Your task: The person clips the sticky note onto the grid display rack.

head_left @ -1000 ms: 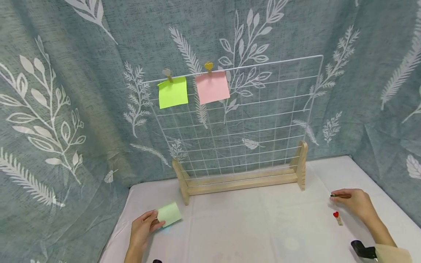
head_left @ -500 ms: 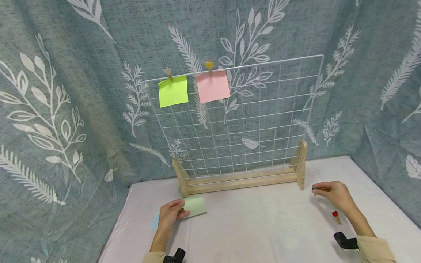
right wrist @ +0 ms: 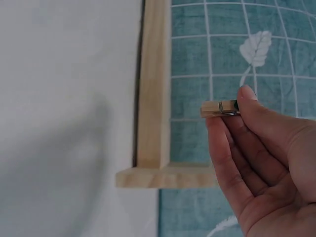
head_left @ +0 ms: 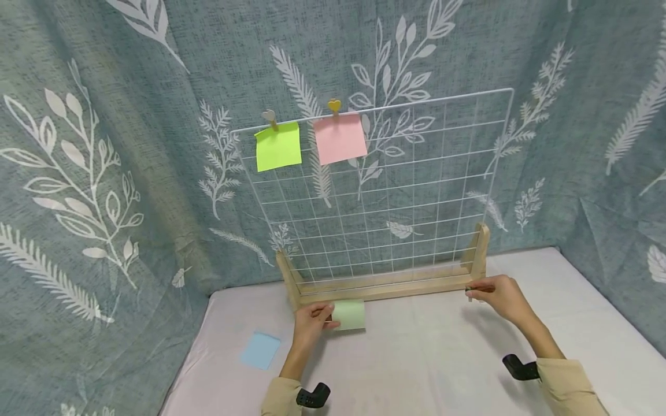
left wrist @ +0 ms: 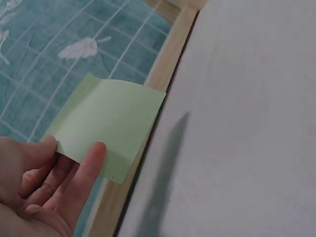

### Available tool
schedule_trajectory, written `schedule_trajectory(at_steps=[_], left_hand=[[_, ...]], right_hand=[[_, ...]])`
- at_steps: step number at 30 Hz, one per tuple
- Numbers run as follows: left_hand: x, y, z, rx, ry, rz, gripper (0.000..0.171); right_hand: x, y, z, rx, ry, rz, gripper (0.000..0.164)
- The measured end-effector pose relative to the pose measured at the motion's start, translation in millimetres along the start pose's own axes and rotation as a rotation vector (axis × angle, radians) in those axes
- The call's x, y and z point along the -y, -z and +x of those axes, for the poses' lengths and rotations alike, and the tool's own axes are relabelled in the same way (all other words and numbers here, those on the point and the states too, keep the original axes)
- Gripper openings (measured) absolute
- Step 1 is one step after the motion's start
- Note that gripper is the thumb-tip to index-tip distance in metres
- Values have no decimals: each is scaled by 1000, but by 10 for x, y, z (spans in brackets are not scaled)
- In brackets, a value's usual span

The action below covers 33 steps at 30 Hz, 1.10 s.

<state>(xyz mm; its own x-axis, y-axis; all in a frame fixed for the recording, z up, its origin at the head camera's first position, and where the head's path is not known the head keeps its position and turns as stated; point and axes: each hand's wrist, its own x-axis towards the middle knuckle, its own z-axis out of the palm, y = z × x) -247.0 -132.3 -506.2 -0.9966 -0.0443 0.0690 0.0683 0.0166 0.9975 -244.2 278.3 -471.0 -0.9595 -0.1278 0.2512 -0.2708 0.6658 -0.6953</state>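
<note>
My left hand [head_left: 310, 325] pinches a pale green sticky note [head_left: 350, 315] by its left edge, in front of the rack's base. In the left wrist view the note [left wrist: 106, 121] bends slightly, thumb on one side and fingers at the other. My right hand [head_left: 500, 294] holds a small wooden clothespin [right wrist: 217, 108] between thumb and fingers, near the rack's right foot. Its metal spring shows; the end under the thumb looks dark. A white wire grid rack [head_left: 400, 196] carries a bright green note [head_left: 278, 147] and a pink note [head_left: 340, 140] on its top bar, clipped by heart clothespins.
A light blue sticky note [head_left: 261, 350] lies on the white table [head_left: 395, 370] left of my left arm. The rack stands on a wooden base [head_left: 395, 289]. Patterned green-blue fabric [head_left: 156, 242] hangs behind and on both sides.
Both hands have moved inward over the table, the left rightward with the pale green note, the right leftward with the clothespin. The blue note is uncovered; the red-heart clothespin is no longer visible.
</note>
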Motion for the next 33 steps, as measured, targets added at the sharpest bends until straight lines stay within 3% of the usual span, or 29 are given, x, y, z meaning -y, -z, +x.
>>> schedule_trajectory(at_steps=[11, 16, 24, 33], left_hand=[[-340, -323, 191, 27, 24, -99, 29], [-485, -456, 247, 5, -1, -132, 28], [-731, -706, 287, 42, -58, -133, 30], [-882, -847, 273, 59, -111, -173, 27]], right_hand=[[344, 43, 277, -40, 110, 49, 24], [519, 55, 386, -34, 97, 68, 27], [770, 207, 442, -43, 124, 78, 33], [930, 199, 502, -92, 156, 119, 31]])
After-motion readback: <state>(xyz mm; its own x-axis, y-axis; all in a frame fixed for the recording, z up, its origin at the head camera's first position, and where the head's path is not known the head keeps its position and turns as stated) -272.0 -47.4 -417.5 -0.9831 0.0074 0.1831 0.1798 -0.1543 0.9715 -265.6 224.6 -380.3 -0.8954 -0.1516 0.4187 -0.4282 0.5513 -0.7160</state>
